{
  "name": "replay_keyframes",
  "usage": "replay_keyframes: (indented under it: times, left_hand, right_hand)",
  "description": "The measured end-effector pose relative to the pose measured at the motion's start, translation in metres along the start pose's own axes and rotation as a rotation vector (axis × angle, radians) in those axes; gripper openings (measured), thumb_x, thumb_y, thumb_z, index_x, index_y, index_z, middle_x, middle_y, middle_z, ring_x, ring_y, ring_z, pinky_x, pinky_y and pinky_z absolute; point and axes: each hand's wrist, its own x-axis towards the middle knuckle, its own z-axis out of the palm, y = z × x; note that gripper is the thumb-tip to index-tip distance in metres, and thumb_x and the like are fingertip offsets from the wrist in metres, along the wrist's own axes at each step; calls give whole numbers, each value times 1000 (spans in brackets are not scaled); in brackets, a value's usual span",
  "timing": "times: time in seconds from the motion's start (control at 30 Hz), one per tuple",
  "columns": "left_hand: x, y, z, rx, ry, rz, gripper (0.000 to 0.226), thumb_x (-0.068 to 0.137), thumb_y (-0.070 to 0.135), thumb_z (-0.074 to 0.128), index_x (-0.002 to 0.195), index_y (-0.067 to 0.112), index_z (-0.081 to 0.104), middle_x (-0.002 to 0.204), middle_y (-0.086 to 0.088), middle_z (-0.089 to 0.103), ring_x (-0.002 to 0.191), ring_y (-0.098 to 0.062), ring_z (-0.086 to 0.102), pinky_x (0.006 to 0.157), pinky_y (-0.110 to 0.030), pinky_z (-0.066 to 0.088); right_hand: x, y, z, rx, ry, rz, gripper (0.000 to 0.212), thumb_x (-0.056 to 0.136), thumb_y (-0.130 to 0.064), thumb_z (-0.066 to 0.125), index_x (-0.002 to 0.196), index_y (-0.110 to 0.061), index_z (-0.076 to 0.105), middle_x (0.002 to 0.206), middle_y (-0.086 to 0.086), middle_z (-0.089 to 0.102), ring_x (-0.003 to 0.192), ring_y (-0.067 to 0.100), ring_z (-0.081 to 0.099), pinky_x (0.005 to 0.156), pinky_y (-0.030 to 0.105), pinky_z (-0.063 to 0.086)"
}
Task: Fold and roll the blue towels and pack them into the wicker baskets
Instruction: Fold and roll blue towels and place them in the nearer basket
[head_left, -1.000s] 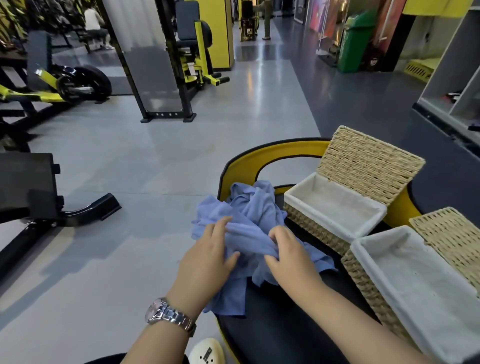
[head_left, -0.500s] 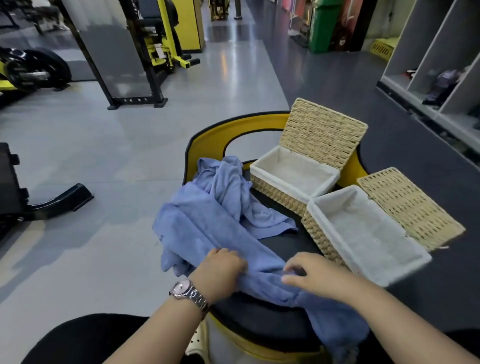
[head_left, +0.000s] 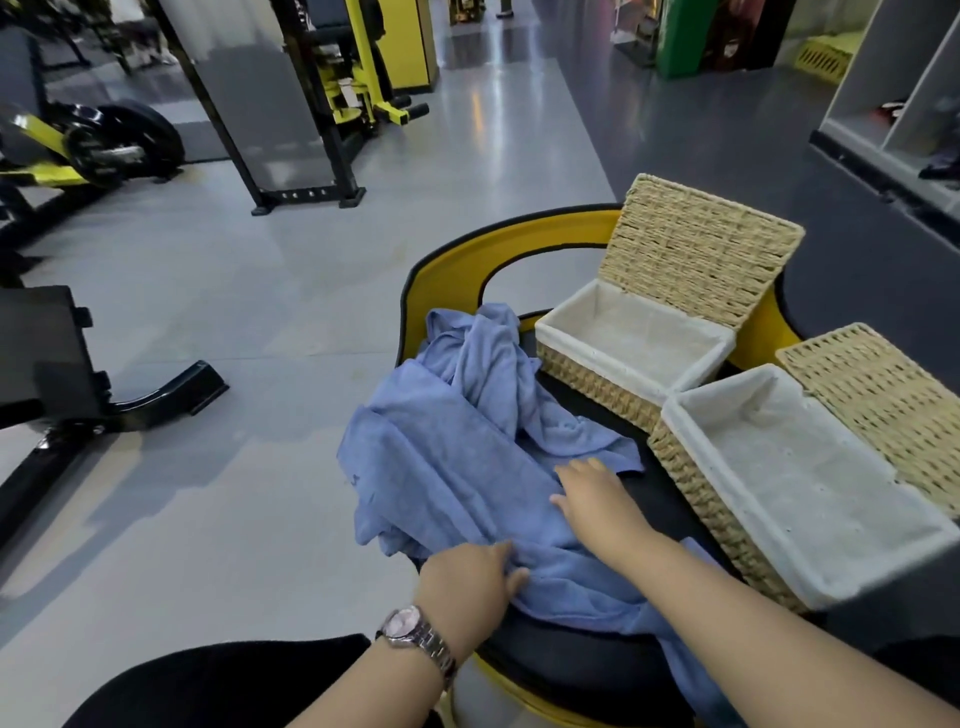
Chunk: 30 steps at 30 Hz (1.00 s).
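Observation:
A blue towel (head_left: 441, 467) is spread loosely over the black padded seat (head_left: 571, 660), and a second crumpled blue towel (head_left: 498, 364) lies behind it. My left hand (head_left: 467, 577), with a watch on the wrist, pinches the near edge of the spread towel. My right hand (head_left: 597, 499) lies flat on that towel with fingers apart. Two wicker baskets with white liners stand to the right with lids open and nothing inside: the far basket (head_left: 587, 371) and the near basket (head_left: 696, 499).
The seat has a yellow curved backrest (head_left: 498, 244). Grey gym floor (head_left: 234, 415) lies to the left, with a black machine base (head_left: 130, 400) and a weight rack (head_left: 291, 156) beyond. Grey shelving (head_left: 893, 104) stands at the far right.
My right hand has moved forward, from gripping the towel's near edge to lying flat on it. The left hand stays on the near edge. The camera has shifted slightly.

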Motion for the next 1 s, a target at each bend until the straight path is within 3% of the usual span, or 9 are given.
replay_keyframes:
  times: [0.13,0.3,0.43,0.57,0.67,0.77,0.87,0.93,1.0]
  left_hand:
    - [9,8,-4,-91,7,-86,26,89,34,48,100,16,62,100,-8,68,97,-28,62,73,-31,44]
    - [0,7,-40,-273,264,-11,23,86,8,49,107,17,54,87,3,59,82,-15,59,70,-28,44]
    - [-15,10,-73,-368,330,26,28,91,7,46,113,23,41,81,8,46,73,-8,47,70,-28,50]
    - [-42,20,-116,-298,385,42,47,90,9,50,126,25,24,63,12,39,56,-5,48,45,-17,33]
    - [-63,24,-156,-263,457,16,51,86,4,50,128,22,29,71,4,46,58,-14,49,47,-20,33]
    - [-81,26,-193,-244,573,28,40,84,-1,43,119,20,40,78,-5,55,65,-23,54,56,-33,43]
    - [-88,27,-220,-586,727,42,25,89,-1,36,97,17,51,66,-1,53,57,-18,48,49,-22,39]
    - [-87,28,-235,-831,751,14,27,93,-2,33,92,13,56,64,-5,53,52,-15,42,46,-18,34]
    - [-88,30,-246,-858,721,45,31,94,-2,33,92,13,60,70,-12,57,55,-18,43,48,-23,35]
  right_hand:
    - [-11,-7,-9,113,-17,-35,18,91,-21,55,76,-13,49,87,7,54,87,26,50,67,33,33]
    - [-36,-17,-59,404,97,40,18,87,-9,53,74,-14,41,62,-3,44,53,11,36,48,24,28]
    - [-58,-21,-101,603,219,82,15,83,-6,57,77,-15,47,64,1,51,56,10,42,55,22,37]
    - [-78,-36,-149,882,216,73,29,86,1,57,83,-28,57,81,-1,64,76,14,59,75,27,49]
    - [-97,-42,-195,952,329,88,33,91,1,51,83,-25,69,91,-5,69,84,7,61,68,8,44]
    - [-113,-40,-235,938,553,126,30,92,-2,49,89,-19,74,96,-3,69,90,10,62,69,15,45]
    - [-130,-32,-265,984,749,172,25,90,-4,52,91,-19,72,93,-5,69,90,9,61,69,14,43]
    - [-140,-27,-278,1016,758,185,22,88,-4,55,92,-19,71,92,-7,68,88,6,61,66,8,43]
    - [-148,-24,-289,1092,731,172,22,88,-4,58,87,-22,71,89,-5,69,81,7,62,59,12,46]
